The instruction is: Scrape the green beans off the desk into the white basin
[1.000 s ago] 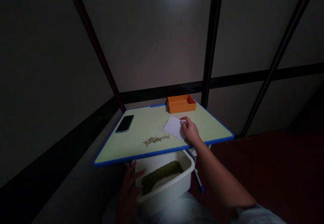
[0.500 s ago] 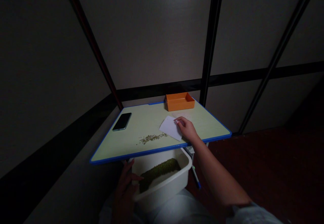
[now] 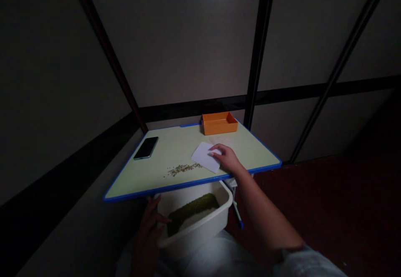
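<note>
A right hand grips a white card by its right side, fingers bent over it, above the pale tabletop. The card lies slanted, its longer axis appearing to run from far left to near right, with its free short edge pointing left toward the far side. Its lower edge meets or nearly meets the right end of the scattered seeds, a thin trail whose own long axis slants from near left to far right, roughly along the blue near edge.

Below that edge, a left hand rests at the left end of a white tub; the gloom leaves unclear whether it clasps the wall. Green seeds form a long bank inside.

The likely hazards: a quick or tilted stroke could flick seeds sideways past the tub, a raised card edge could let them slip underneath, and a loose left hand could let the tub tip.

Farther out, a smartphone lies at left, and an orange open-topped box stands at the back.
</note>
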### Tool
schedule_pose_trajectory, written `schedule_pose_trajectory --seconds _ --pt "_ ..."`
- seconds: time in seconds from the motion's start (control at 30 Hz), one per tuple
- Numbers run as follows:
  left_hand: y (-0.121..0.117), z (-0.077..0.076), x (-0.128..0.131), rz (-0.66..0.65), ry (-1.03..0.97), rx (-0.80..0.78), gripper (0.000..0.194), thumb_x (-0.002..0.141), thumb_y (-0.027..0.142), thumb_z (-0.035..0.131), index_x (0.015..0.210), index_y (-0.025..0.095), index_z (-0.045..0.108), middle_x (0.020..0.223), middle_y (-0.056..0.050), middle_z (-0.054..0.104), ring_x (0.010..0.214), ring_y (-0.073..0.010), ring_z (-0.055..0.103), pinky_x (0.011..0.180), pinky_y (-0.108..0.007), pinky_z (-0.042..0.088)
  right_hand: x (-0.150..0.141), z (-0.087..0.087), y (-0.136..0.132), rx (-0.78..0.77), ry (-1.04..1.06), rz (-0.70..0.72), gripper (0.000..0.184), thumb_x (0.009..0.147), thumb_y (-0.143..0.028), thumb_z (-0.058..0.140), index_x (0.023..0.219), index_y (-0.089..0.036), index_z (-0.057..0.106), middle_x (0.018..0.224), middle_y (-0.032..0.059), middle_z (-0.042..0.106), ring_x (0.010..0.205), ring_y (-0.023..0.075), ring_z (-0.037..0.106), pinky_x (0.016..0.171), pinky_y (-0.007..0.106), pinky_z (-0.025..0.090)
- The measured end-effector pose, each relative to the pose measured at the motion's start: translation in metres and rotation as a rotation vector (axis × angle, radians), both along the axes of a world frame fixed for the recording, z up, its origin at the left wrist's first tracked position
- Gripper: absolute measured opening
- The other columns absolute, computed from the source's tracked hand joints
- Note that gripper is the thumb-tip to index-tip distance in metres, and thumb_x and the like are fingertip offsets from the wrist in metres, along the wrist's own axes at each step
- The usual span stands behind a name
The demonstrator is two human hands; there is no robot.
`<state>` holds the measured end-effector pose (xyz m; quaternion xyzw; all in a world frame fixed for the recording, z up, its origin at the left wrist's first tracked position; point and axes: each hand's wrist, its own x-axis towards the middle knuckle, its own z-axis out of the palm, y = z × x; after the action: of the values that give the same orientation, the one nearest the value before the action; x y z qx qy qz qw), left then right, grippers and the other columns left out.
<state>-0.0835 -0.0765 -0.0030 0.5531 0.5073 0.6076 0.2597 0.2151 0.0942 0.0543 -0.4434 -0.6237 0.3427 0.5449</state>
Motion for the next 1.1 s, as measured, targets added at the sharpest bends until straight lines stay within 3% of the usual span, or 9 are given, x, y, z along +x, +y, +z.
schedule_pose_trajectory --seconds 0.13,0.23,0.47,0.73,1.1 --pt "0.0009 0.0004 0.0006 -0.017 0.008 0.009 0.018 0.069 0.041 0.068 0.064 0.024 0.071 0.136 -0.009 0.061 0.145 -0.0434 0.03 0.117 -0.068 0.015 0.001 0.0002 0.0002 -0.039 0.114 0.022 0.031 0.068 -0.041 0.07 0.09 -0.019 0.068 0.087 0.0035 0.07 0.073 0.0176 0.06 0.063 0.028 0.045" --pt "0.0026 -0.0008 -0.0011 -0.024 0.032 0.027 0.022 0.069 0.045 0.068 0.064 0.024 0.072 0.135 -0.011 0.061 0.144 -0.0446 0.03 0.116 -0.069 0.014 0.0023 -0.0021 0.0019 -0.016 0.175 -0.049 0.032 0.069 -0.041 0.068 0.091 -0.019 0.066 0.084 0.0029 0.068 0.07 0.0168 0.058 0.061 0.027 0.044" --pt "0.0026 -0.0056 -0.0033 -0.037 0.062 0.05 0.023 0.074 0.045 0.066 0.068 0.024 0.072 0.137 -0.01 0.06 0.141 -0.0428 0.035 0.117 -0.068 0.013 0.0041 -0.0065 0.005 -0.003 0.032 -0.225 0.038 0.073 -0.031 0.064 0.11 -0.021 0.063 0.09 0.0036 0.068 0.073 0.018 0.058 0.065 0.029 0.046" --pt "0.0 -0.0037 -0.0014 -0.022 0.081 0.053 0.022 0.076 0.044 0.065 0.069 0.024 0.071 0.137 -0.01 0.06 0.144 -0.0415 0.033 0.117 -0.067 0.016 0.001 -0.0025 0.0006 0.012 -0.08 -0.11 0.036 0.073 -0.027 0.069 0.108 -0.021 0.065 0.097 0.0048 0.07 0.082 0.0193 0.062 0.072 0.032 0.049" --pt "0.0005 0.0003 -0.0003 -0.029 0.108 0.065 0.024 0.077 0.046 0.063 0.068 0.025 0.07 0.137 -0.01 0.061 0.143 -0.0423 0.034 0.116 -0.07 0.017 0.0 -0.0008 -0.0025 0.01 -0.015 0.027 0.043 0.071 -0.032 0.07 0.111 -0.018 0.065 0.096 0.0057 0.069 0.076 0.0176 0.059 0.065 0.029 0.047"
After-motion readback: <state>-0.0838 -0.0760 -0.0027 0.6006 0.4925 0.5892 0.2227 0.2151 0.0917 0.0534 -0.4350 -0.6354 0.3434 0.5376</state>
